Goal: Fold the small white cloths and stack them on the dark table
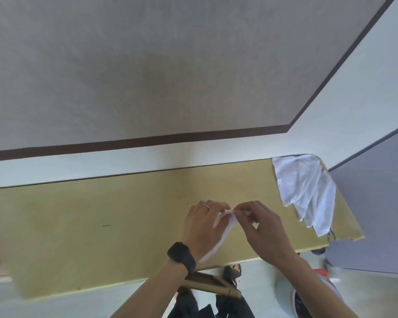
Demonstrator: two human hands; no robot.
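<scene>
- A pale yellow surface (101,226) ran along a wall (147,65) that bore a dark stripe.
- A pile (306,191) of white cloths lay loose and unfolded at one end of the surface, its lower corners reaching toward the edge.
- Just past the pile stood a grey slab (377,214). It may have been the dark table, and no stack showed on the part in view.
- Near the pile, on the person's side of it, the left hand (202,226) and the right hand (262,228) held one cloth (228,226) up over the surface.
- Both hands pinched the cloth's top edge, fingertips nearly meeting. The rest hung down past the left wrist and its watch (182,253).
- The fold on this cloth looked barely begun.
- The whole pile was left to fold and nothing showed as stacked, so the task seemed at an early stage.
</scene>
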